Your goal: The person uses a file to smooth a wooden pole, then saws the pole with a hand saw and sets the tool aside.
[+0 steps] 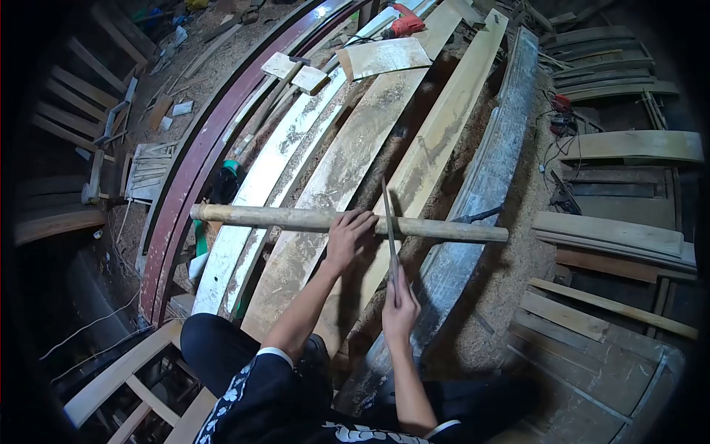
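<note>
the pole [296, 217] lies crosswise over the long curved boards, and i see it as a straight, round, pale tan length, brownish and mottled in patches, smooth-looking along most of its side. its left end sits near the dark red beam [186, 170], while its right end reaches just past the edge of the scuffed grey plank [484, 181]. the left hand [350, 238] clasps the pole close to its middle, fingers bent over the top and fairly near one another; the thumb i can't make out. just to the right of it, the right hand [400, 305] is closed around the lower end of a long, narrow tool [390, 226], its index finger running up along it. the tool stands nearly in line with the forearm and crosses the pole, its tip beyond the far side; whether it bites in, i can't tell. beneath are a white-faced board [275, 164] and a broad stained board [344, 166]. farther off, a red power tool [407, 24] sits near the boards' far ends, and shavings [506, 270] cover the floor to the right.
</note>
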`<action>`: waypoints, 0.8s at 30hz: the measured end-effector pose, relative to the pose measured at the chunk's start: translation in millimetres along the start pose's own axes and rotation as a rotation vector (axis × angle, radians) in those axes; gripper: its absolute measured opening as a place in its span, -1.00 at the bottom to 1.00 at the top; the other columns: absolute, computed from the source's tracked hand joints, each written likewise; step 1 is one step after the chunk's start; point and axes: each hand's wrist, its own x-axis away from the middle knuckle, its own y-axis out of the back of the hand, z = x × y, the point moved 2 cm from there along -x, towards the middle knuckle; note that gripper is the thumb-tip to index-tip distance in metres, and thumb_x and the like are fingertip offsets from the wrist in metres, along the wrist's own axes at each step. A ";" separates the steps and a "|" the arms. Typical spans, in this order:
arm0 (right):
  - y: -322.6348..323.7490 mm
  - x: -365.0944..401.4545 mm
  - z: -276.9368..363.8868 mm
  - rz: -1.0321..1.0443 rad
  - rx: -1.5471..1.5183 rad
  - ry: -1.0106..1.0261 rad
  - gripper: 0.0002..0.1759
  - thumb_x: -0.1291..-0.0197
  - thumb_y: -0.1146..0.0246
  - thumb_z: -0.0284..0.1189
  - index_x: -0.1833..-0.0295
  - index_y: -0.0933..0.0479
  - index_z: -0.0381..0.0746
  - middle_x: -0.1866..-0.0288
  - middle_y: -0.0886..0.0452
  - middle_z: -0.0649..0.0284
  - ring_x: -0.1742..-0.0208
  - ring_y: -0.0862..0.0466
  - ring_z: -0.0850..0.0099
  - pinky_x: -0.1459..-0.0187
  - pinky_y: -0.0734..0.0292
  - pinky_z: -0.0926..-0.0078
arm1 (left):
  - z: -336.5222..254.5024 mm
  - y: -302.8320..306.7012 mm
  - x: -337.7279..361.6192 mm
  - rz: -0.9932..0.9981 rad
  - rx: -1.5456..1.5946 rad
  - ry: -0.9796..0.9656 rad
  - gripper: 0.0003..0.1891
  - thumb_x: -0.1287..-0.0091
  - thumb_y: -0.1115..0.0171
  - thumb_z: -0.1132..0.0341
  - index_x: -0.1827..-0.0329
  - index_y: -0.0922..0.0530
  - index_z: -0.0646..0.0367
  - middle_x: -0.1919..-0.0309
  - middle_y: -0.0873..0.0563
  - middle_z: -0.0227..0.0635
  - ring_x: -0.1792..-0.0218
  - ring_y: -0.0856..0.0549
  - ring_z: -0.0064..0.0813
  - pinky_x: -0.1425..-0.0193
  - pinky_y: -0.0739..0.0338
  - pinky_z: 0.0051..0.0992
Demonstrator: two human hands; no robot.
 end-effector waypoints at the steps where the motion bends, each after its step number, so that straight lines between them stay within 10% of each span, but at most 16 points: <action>1: -5.7 -13.4 4.1 0.012 -0.009 0.018 -0.53 -0.50 -0.24 -0.53 -0.45 -0.52 -0.40 -0.31 -0.67 -0.23 -0.29 -0.73 -0.06 -0.19 -0.64 0.18 | -3.5 2.5 2.3 -0.020 -0.009 -0.001 -0.29 -0.13 -0.45 0.23 -0.45 -0.60 -0.03 -0.38 -0.68 -0.35 -0.36 -0.60 -0.19 -0.46 -0.41 -0.17; 24: -12.1 -10.3 12.9 0.000 -0.041 -0.116 -0.55 -0.52 -0.19 -0.50 -0.46 -0.52 -0.35 -0.35 -0.64 -0.20 -0.37 -0.66 -0.07 -0.30 -0.60 0.15 | 4.2 6.7 -9.8 0.051 0.033 0.011 -0.39 -0.22 -0.42 0.18 -0.41 -0.64 -0.05 -0.34 -0.71 -0.38 -0.33 -0.61 -0.22 -0.47 -0.41 -0.19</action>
